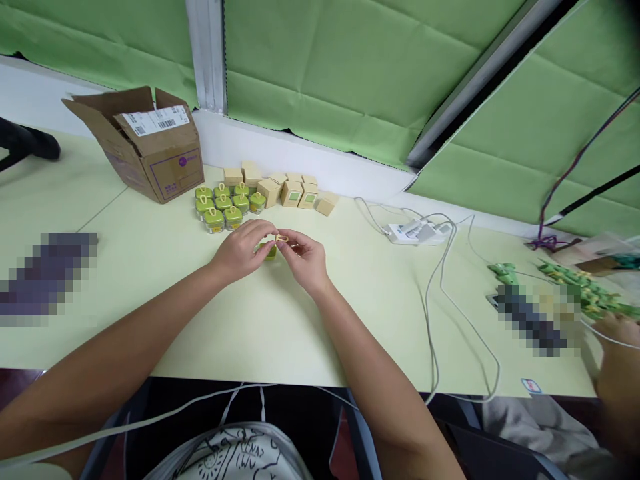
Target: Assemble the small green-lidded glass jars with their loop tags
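Left hand (243, 250) and right hand (305, 259) pinch a tan loop (281, 238) over a small green jar (271, 251)

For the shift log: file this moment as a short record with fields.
left hand: pinches a small green jar on the table
right hand: fingertips on a tan loop atop that jar
behind hands: cluster of green jars, row of small tan boxes
far left: open cardboard box
right: white cables, another person's hand

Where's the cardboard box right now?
Head view, far left on the table: the open cardboard box sits just left of the green-lidded jars, below the green curtain.
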Demonstrator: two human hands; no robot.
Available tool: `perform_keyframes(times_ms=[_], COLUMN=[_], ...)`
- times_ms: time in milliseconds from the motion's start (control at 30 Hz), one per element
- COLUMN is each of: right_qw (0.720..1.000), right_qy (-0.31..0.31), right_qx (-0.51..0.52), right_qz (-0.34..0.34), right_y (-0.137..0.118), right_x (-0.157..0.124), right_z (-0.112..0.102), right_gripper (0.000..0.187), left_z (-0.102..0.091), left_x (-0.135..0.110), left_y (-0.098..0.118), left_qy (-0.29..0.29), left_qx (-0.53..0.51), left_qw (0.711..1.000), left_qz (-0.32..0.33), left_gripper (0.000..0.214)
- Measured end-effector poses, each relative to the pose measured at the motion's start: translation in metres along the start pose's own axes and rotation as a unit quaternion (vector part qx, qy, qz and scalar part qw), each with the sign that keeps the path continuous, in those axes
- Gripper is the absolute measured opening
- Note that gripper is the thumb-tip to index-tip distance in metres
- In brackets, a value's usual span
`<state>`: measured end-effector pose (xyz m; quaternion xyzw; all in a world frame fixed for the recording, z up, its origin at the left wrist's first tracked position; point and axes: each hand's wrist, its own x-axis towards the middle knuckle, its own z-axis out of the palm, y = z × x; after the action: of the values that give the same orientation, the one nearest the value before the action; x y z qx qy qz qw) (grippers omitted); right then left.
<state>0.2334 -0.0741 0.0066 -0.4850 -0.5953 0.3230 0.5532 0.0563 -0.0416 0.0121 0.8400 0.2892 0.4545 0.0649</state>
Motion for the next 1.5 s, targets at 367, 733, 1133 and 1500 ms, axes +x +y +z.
perform_keyframes(times_ms=[367,733,1133,1500], right_qw=[1.000,0.996,0.994,0.983], right_qy=[0.008,0.000,-0.006,-0.022], right_qx=[0.015,0.077,0.080,0.136], right_qz=[0.015,0.053,0.077,0.119], right_y=[0.0036,0.0044,0.0025,-0.0028], right_x=[0.0015,0.0035,0.0067,0.0068], right_z=[0.0007,-0.0009,-0.0025,-0.0037], right_gripper=[0.036,0.035,0.039,0.039], left_z=[0.0018,0.0023,-0.0032,-0.0072], left_x=[-0.0013,-0.0010,0.0018,0.0051], left_y=[-0.0027,-0.0036,-0.0047,-0.0018], left_qy=[0.012,0.036,0.003,0.017], left_qx=[0.016,0.041,0.077,0.093], left_qw=[1.000,0.997,0.991,0.987], left_qz=[0.014,0.057,0.105,0.128], left_gripper=[0.017,0.019,0.015,0.015])
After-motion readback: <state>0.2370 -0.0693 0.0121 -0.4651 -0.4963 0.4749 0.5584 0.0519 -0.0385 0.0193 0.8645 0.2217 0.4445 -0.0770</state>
